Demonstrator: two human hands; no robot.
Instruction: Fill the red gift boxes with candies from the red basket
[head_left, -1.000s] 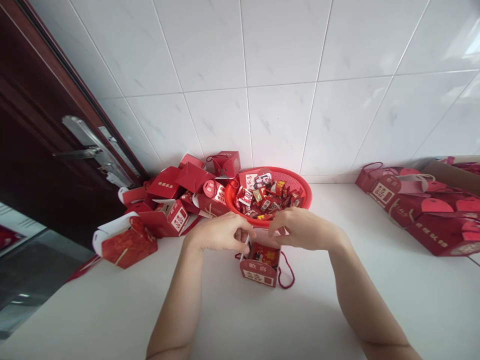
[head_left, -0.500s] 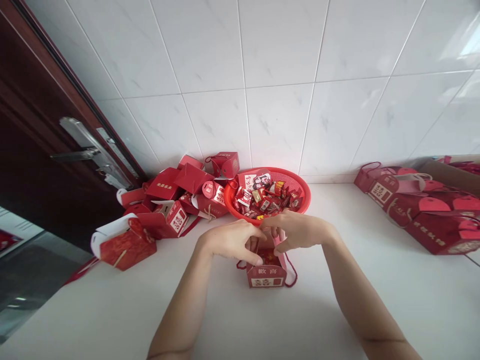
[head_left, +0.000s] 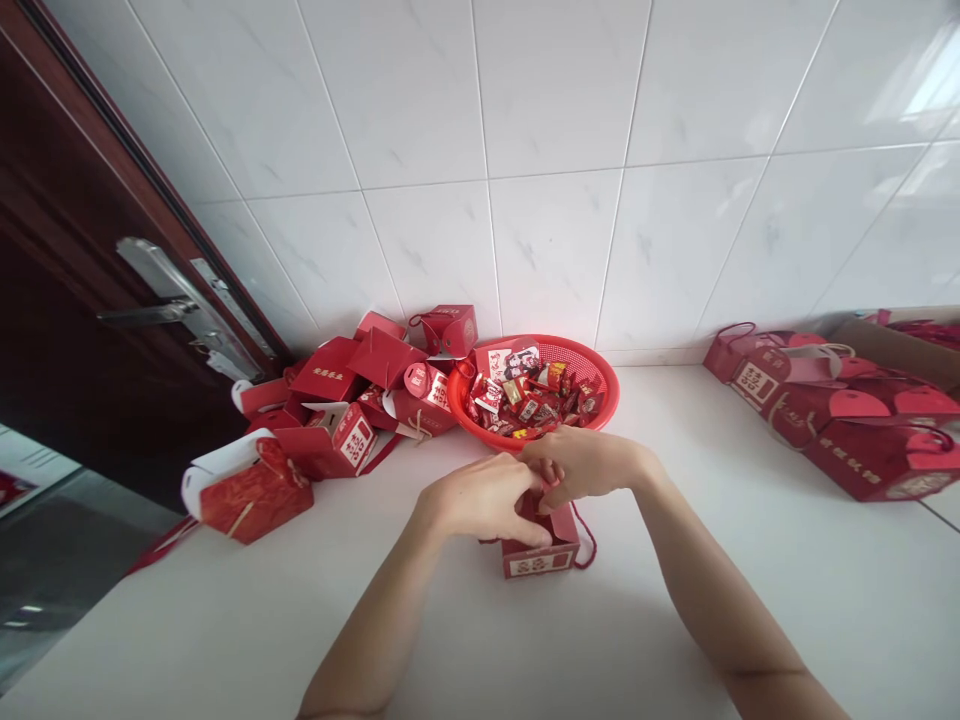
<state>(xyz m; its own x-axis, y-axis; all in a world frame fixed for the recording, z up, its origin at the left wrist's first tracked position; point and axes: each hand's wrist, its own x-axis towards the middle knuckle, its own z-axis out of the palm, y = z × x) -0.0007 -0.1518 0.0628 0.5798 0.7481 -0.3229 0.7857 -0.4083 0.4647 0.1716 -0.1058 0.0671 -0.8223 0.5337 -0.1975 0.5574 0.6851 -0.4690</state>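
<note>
Two hands: brought together over the box, on the near side of the basket. The left hand is curled, with its thumb laid at the box's front edge. The right hand is bent down over the box top, its fingers curled; whether a flap is pinched by either hand cannot be told.
Box: stood upright on the table, just in front of the basket, with its printed front turned to the person. A cord is looped out at its right side.
Sweets: heaped inside the basket, with a printed card set at the back. What is held in the box is hidden by the fingers.
Left pile: stacked loosely to the left of the basket, some boxes with their tops open.
Right boxes: lined up well to the right of the basket, near a carton.
Progress: by judgement, the box is partly folded in at the top; its closing is not seen to be finished, and plenty of sweets are left in the basket.
</note>
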